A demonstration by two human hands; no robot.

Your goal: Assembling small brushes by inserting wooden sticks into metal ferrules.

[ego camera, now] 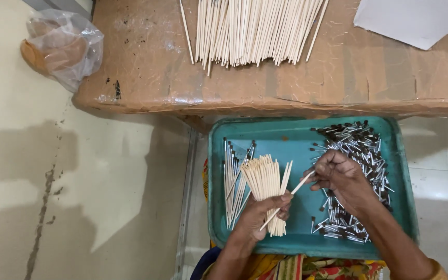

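Note:
My left hand (261, 212) grips a bundle of thin pale wooden sticks (264, 181), fanned upward, over the teal tray (296, 139). One single stick (286, 199) slants from that hand up to my right hand (340, 179). My right hand pinches that stick's upper end, with its fingers closed, just left of a heap of small metal ferrules with dark tips (356, 155). Finished sticks with dark-tipped metal ends (234, 184) lie in a row at the tray's left side.
A brown taped cardboard surface (146, 62) lies beyond the tray and carries a large pile of bare sticks (252, 31) and a white sheet (416, 18). A clear plastic bag (63, 46) sits at its left corner. Pale floor extends to the left.

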